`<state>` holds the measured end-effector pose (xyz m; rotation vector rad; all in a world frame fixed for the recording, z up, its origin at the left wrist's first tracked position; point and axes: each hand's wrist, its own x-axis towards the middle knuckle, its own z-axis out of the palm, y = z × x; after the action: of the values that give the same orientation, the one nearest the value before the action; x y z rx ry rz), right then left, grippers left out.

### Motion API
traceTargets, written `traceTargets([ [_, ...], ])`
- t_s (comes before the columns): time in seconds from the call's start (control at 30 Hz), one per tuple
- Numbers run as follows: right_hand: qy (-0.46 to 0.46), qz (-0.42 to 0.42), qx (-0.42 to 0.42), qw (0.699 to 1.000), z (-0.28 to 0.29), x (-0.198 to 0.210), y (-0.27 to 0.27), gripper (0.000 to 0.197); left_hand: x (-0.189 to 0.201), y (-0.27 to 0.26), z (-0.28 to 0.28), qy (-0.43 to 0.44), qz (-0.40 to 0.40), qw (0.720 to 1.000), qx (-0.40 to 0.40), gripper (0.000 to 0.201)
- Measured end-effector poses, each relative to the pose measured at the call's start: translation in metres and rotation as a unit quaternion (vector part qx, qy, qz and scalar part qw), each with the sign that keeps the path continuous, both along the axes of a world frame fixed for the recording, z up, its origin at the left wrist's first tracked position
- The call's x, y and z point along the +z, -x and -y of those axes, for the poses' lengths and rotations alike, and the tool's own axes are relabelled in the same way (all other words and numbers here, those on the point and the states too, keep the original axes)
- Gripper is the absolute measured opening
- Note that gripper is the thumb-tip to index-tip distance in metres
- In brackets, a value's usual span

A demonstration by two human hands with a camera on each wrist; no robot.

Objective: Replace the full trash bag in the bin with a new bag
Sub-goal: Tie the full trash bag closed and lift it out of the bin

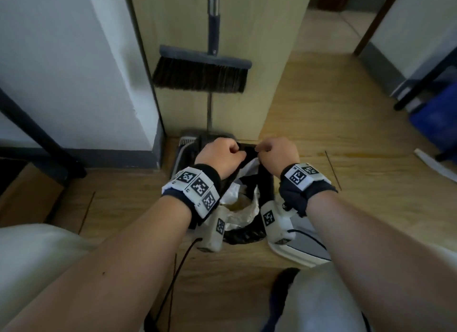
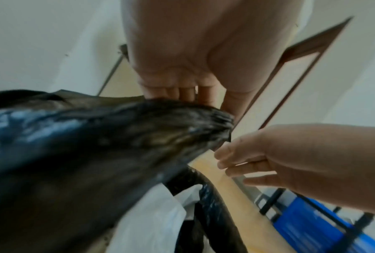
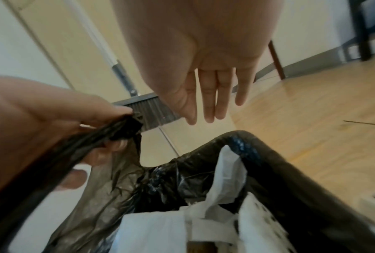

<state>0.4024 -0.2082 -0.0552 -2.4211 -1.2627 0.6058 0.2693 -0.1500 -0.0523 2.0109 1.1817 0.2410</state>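
Observation:
A black trash bag (image 1: 248, 150) lines the small dark bin (image 1: 268, 183) on the wooden floor and holds white paper and plastic rubbish (image 1: 237, 190). My left hand (image 1: 237, 151) grips a gathered bunch of the bag's far edge (image 3: 108, 135), lifted above the rim; its fingers (image 2: 182, 94) curl over the bunch (image 2: 160, 123). My right hand (image 1: 262, 150) hovers beside that bunch over the bin's far right. Its fingers (image 3: 210, 109) are straight and hold nothing. The rest of the bag still wraps the bin rim (image 3: 243, 137).
A broom (image 1: 200, 74) hangs against the pale door just beyond the bin, with a dustpan (image 1: 188, 144) below it. A blue crate (image 1: 437, 116) under a black frame stands at the right. A black table leg (image 1: 37, 134) is at the left. My shoe (image 1: 304, 247) is beside the bin.

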Motion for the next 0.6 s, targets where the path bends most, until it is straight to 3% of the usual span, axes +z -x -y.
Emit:
traceTargets([
  [0.2,0.064,-0.106,-0.146,0.982,0.046,-0.043,-0.044,0.028,-0.017,-0.046,0.016,0.001,-0.078,0.992,-0.098,0.024],
  [0.43,0.107,-0.246,-0.175,0.947,0.06,-0.088,-0.065,0.035,-0.044,-0.078,0.031,0.019,-0.123,0.984,-0.126,0.026],
  [0.57,0.099,-0.288,-0.165,0.938,0.052,-0.107,-0.058,0.004,-0.054,-0.078,0.03,0.02,-0.148,0.98,-0.13,0.026],
  [0.6,0.104,-0.297,-0.166,0.934,0.049,-0.112,-0.056,0.016,-0.055,-0.076,0.028,0.023,-0.151,0.98,-0.128,0.024],
])
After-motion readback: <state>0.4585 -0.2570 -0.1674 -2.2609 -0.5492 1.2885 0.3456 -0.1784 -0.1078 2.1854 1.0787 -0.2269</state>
